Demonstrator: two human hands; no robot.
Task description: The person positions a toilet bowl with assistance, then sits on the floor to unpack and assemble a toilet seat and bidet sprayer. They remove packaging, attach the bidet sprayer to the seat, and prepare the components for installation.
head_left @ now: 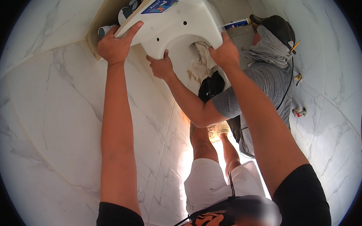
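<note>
A white ceramic toilet (173, 32) with an open-topped tank (97, 22) is at the top of the head view. It has a blue label (159, 6) and two small dark holes. My left hand (114, 47) grips the tank's front wall, thumb over the outer face. My right hand (227, 54) is closed around the right edge of the toilet. Between my arms, a co-worker's hand (161, 66) holds the left tip of the curved rim. Inside the tank are round white and dark fittings (124, 14). Below the curved rim show a pale crumpled cloth (203, 59) and a black thing (212, 85).
A crouching co-worker in a grey shirt (267, 82) and dark cap fills the space beside my right forearm. A blue-and-white tube (237, 23) lies beyond them. Wall fittings (299, 112) stick out at the right. Marbled tiles (59, 120) surround us.
</note>
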